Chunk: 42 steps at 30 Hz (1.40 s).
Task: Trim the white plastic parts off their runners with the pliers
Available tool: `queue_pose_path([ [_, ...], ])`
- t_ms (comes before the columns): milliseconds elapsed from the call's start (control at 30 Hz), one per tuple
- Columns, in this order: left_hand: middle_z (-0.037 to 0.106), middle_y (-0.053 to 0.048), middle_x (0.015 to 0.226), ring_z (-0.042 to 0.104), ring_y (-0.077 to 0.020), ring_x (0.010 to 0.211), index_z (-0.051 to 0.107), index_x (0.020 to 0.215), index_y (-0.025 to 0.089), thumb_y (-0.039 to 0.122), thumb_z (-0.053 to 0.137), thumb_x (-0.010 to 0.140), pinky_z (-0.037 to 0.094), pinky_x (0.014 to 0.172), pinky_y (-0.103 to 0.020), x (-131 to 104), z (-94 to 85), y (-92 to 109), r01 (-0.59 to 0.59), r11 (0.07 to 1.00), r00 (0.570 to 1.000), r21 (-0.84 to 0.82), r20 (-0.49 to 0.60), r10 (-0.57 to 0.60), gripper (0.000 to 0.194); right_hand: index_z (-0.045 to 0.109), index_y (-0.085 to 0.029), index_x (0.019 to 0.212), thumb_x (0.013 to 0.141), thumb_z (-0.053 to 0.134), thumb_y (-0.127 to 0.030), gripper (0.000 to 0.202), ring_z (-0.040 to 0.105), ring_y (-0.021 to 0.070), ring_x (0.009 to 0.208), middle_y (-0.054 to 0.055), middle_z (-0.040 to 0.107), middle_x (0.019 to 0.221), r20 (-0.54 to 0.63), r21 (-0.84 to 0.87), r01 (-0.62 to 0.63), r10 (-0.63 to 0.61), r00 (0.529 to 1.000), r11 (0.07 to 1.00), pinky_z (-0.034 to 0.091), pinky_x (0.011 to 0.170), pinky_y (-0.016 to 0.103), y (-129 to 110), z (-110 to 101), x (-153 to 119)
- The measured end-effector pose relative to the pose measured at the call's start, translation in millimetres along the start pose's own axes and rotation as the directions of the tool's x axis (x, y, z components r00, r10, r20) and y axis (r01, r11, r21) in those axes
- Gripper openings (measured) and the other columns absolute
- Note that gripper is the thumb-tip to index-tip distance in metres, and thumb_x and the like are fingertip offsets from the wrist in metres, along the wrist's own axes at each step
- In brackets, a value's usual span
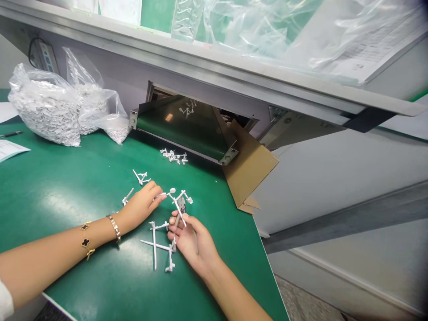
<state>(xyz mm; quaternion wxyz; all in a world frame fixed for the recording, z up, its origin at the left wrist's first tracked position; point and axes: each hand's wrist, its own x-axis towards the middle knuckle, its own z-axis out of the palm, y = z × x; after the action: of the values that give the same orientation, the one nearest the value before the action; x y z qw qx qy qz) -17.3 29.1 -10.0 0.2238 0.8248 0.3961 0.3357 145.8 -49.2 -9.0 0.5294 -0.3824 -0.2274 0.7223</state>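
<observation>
A branched white plastic sprue (177, 205) is pinched at its left end by my left hand (145, 203). My right hand (192, 236) is closed around a pair of cutting pliers (181, 205), whose jaws lie by the sprue's branches. One stem of the sprue crosses over the fingers of that hand. More white sprues (154, 245) lie on the green table just left of my right hand. Other white pieces (142, 177) rest beyond and beside my left hand. A small pile of little white parts (174, 156) sits farther back.
Clear bags full of small white parts (47, 113) stand at the back left. A sloping metal chute (183, 129) with some white sprues on it meets the back of the green table (100, 187). A cardboard flap (249, 167) stands right of it, below a shelf edge (200, 53).
</observation>
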Motion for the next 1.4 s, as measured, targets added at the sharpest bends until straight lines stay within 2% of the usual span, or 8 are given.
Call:
queue_pose_path([
  [100, 0.047, -0.001, 0.082, 0.047, -0.0136, 0.078, 0.05, 0.078, 0.018, 0.036, 0.034, 0.089, 0.038, 0.075, -0.027, 3, -4.6, 0, 0.03, 0.999, 0.996, -0.03, -0.078, -0.032, 0.026, 0.059, -0.013, 0.088, 0.072, 0.055, -0.037, 0.03, 0.054, 0.0176, 0.073, 0.012, 0.061, 0.089, 0.004, -0.07, 0.068, -0.068, 0.998, 0.995, 0.045, 0.066, 0.027, 0, -4, 1],
  [233, 0.048, 0.0, 0.073, 0.046, -0.0112, 0.067, 0.049, 0.075, 0.018, 0.042, 0.039, 0.086, 0.039, 0.063, -0.023, 4, -6.8, 2, 0.159, 0.958, 0.974, -0.239, -0.121, -0.192, 0.028, 0.055, -0.017, 0.084, 0.079, 0.047, -0.043, 0.028, 0.054, 0.0191, 0.076, 0.006, 0.058, 0.078, 0.029, -0.345, 0.279, -0.287, 0.957, 0.896, 0.044, 0.071, 0.029, -7, -16, 5],
  [300, 0.042, 0.003, 0.063, 0.039, -0.0077, 0.051, 0.047, 0.076, 0.019, 0.047, 0.038, 0.085, 0.033, 0.048, -0.02, 3, -4.7, 4, 0.265, 0.862, 0.953, -0.432, -0.016, -0.301, 0.031, 0.053, -0.019, 0.089, 0.081, 0.043, -0.042, 0.027, 0.053, 0.0193, 0.076, 0.004, 0.057, 0.079, 0.098, -0.613, 0.345, -0.364, 0.926, 0.711, 0.043, 0.072, 0.031, -12, -21, 6],
  [400, 0.033, 0.006, 0.057, 0.028, -0.0051, 0.04, 0.044, 0.077, 0.019, 0.052, 0.039, 0.083, 0.023, 0.038, -0.019, 0, -0.4, 8, 0.346, 0.719, 0.93, -0.603, 0.12, -0.347, 0.034, 0.053, -0.018, 0.095, 0.08, 0.041, -0.034, 0.025, 0.052, 0.0219, 0.085, 0.006, 0.057, 0.091, 0.202, -0.904, 0.33, -0.41, 0.89, 0.272, 0.04, 0.079, 0.034, -16, -23, 7],
  [533, 0.036, 0.005, 0.056, 0.033, -0.007, 0.046, 0.047, 0.077, 0.019, 0.049, 0.041, 0.083, 0.028, 0.043, -0.019, -2, 1.4, 11, 0.299, 0.807, 0.952, -0.509, 0.099, -0.289, 0.032, 0.052, -0.018, 0.1, 0.079, 0.043, -0.027, 0.025, 0.05, 0.0241, 0.09, 0.008, 0.057, 0.096, 0.33, -0.94, 0.335, -0.425, 0.843, -0.064, 0.039, 0.082, 0.036, -10, -21, 6],
  [833, 0.049, -0.001, 0.078, 0.046, -0.0135, 0.077, 0.056, 0.08, 0.018, 0.045, 0.036, 0.087, 0.04, 0.077, -0.027, 0, 2.4, 6, 0.062, 0.965, 0.996, -0.255, 0.077, -0.043, 0.034, 0.055, -0.019, 0.09, 0.083, 0.041, -0.03, 0.02, 0.054, 0.02, 0.079, 0.005, 0.058, 0.085, 0.345, -0.925, 0.379, -0.46, 0.818, -0.022, 0.042, 0.073, 0.029, -8, -21, 5],
  [1067, 0.049, -0.002, 0.083, 0.047, -0.0136, 0.081, 0.056, 0.084, 0.018, 0.044, 0.035, 0.088, 0.039, 0.077, -0.026, -1, 3.0, 3, -0.019, 0.977, 0.99, -0.21, 0.133, 0.047, 0.034, 0.058, -0.02, 0.097, 0.082, 0.042, -0.031, 0.024, 0.055, 0.0205, 0.088, 0.004, 0.062, 0.092, 0.335, -0.927, 0.375, -0.478, 0.812, -0.013, 0.042, 0.08, 0.03, -7, -27, 9],
  [1400, 0.049, -0.002, 0.082, 0.047, -0.0137, 0.079, 0.057, 0.083, 0.018, 0.044, 0.036, 0.088, 0.04, 0.077, -0.027, -3, 5.8, 3, 0.018, 0.977, 0.994, -0.21, 0.111, 0.005, 0.034, 0.064, -0.021, 0.095, 0.078, 0.045, -0.028, 0.027, 0.058, 0.0219, 0.085, 0.004, 0.065, 0.09, 0.308, -0.94, 0.341, -0.462, 0.832, -0.014, 0.045, 0.077, 0.031, -11, -25, 8],
])
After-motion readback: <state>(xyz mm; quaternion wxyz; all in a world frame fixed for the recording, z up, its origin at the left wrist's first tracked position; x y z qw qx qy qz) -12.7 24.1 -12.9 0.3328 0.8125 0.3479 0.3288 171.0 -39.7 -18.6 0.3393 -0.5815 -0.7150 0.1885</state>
